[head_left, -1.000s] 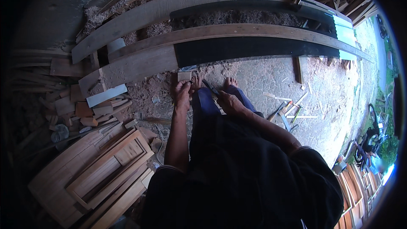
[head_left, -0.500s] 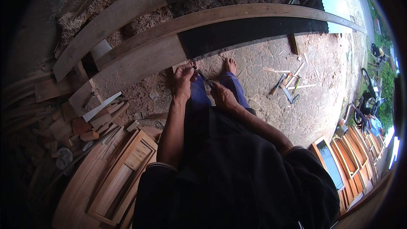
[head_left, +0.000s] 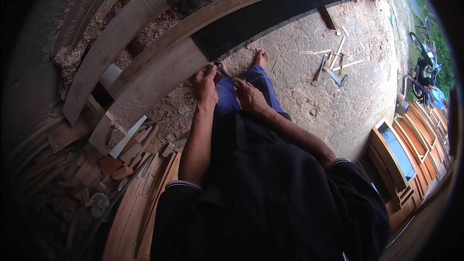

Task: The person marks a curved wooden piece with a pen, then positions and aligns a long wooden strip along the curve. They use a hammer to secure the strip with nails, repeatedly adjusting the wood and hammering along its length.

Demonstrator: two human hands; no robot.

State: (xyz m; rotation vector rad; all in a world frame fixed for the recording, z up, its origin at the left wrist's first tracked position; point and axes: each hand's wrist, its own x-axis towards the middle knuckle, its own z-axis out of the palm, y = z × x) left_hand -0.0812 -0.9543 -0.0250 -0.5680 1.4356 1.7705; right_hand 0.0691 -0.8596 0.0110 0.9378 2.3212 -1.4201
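Just above centre, the left hand point(head_left: 206, 87) pinches a dark piece point(head_left: 216, 63), the right hand point(head_left: 252, 98) curled around a tool point(head_left: 227, 74).

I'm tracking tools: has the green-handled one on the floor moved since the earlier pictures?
No: the green-handled tool crosses the same wood strip as before; only the view shifted.

1. Black on shirt point(head_left: 290, 203); pale trim at sleeve edge point(head_left: 183, 183).
2. Blue on trousers point(head_left: 263, 87).
3. Dark grey on slim held tool point(head_left: 228, 76).
4. Flat black on long sheet point(head_left: 275, 24).
5. Mottled grey-beige, crack-patterned, over ground point(head_left: 299, 96).
6. Orange-brown on panels point(head_left: 413, 130).
7. Yellow-green on tool handle point(head_left: 342, 64).
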